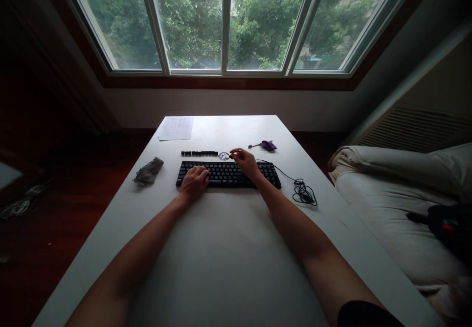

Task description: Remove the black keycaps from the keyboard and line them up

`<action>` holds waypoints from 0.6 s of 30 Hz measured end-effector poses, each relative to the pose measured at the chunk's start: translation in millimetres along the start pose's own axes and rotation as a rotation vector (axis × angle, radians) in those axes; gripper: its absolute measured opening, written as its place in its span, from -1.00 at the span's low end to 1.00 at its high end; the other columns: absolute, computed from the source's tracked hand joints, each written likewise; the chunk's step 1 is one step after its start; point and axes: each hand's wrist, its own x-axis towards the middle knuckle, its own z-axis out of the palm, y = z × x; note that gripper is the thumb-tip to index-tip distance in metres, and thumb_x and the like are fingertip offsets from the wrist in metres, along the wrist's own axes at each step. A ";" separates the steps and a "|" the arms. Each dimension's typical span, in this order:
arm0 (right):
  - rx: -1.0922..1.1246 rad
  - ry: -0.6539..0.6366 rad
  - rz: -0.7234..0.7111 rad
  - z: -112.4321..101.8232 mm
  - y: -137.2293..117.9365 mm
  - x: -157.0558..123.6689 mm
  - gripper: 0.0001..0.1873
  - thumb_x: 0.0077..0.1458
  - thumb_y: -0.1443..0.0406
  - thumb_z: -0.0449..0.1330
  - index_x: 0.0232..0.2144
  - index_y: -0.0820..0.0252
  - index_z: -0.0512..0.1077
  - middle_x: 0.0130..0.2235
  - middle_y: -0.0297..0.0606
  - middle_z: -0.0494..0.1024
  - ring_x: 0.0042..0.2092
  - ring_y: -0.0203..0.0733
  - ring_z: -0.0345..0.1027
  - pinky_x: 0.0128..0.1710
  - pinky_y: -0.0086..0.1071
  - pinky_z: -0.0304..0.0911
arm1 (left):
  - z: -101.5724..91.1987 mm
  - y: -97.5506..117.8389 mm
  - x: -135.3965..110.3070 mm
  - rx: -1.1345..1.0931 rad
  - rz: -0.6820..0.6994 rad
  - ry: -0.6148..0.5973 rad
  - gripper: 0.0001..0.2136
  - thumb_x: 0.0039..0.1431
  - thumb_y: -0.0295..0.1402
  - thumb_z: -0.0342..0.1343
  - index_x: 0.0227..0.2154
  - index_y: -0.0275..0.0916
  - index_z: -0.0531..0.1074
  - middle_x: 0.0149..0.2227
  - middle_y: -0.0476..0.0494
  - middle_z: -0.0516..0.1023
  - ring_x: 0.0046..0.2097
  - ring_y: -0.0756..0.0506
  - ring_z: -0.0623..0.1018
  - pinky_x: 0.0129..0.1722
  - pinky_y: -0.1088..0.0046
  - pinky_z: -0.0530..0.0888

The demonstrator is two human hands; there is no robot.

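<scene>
A black keyboard [224, 173] lies on the white table in front of me. My left hand [194, 182] rests over its left end, the fingers bent on the keys and the palm near the front edge. Above the keyboard's back edge, my right hand [243, 162] is closed in a pinch. From its fingertips a wire keycap puller [223, 156] points left, its thin loops showing; the grip is mostly hidden by the fingers. Just behind the keyboard, several black keycaps [199, 154] stand in a neat row.
A black cable [304, 193] lies coiled at the right. Behind it are a purple object [268, 145] and a small brush-like tool [254, 145]. A grey cloth [148, 171] lies left, with paper sheets [176, 128] at the far left corner. A bed [383, 209] adjoins the table's right side.
</scene>
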 end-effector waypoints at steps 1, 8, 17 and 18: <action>0.000 -0.007 -0.008 4.6 1.4 1.1 -0.68 0.17 0.13 0.15 -0.13 0.15 0.55 -0.44 -0.36 0.49 -0.44 -0.29 0.27 -0.40 -0.44 0.21 | 0.6 -0.1 0.5 0.002 -0.002 -0.001 -0.78 0.32 -0.36 -0.01 -0.05 -0.16 0.45 0.00 -0.22 0.47 0.02 -0.23 0.43 0.05 0.13 0.39; -0.233 -0.007 -0.091 25.4 5.6 17.6 -0.72 0.15 0.31 0.17 -0.12 0.07 0.61 -0.19 -0.28 0.64 -0.30 -0.24 0.44 -0.18 -0.39 0.31 | 1.6 -5.8 3.7 -0.016 -0.005 -0.009 -0.78 0.31 -0.34 0.00 -0.06 -0.15 0.46 -0.01 -0.21 0.48 0.01 -0.23 0.43 0.04 0.13 0.39; -0.453 -0.019 0.090 62.4 -9.6 25.7 -0.68 0.21 0.24 0.17 -0.02 0.00 0.58 -0.20 -0.30 0.67 -0.15 -0.14 0.54 -0.08 -0.37 0.33 | -0.8 -12.1 2.6 -0.043 -0.010 -0.009 -0.78 0.31 -0.34 0.01 -0.05 -0.15 0.46 -0.01 -0.19 0.48 0.03 -0.21 0.42 0.07 0.13 0.39; -0.468 -0.020 0.102 64.4 -10.7 24.1 -0.68 0.21 0.23 0.17 -0.02 0.00 0.58 -0.19 -0.30 0.67 -0.13 -0.13 0.54 -0.06 -0.36 0.32 | -0.9 -12.5 2.4 -0.043 -0.013 -0.009 -0.78 0.31 -0.34 0.01 -0.05 -0.16 0.46 -0.01 -0.19 0.48 0.04 -0.21 0.42 0.07 0.13 0.39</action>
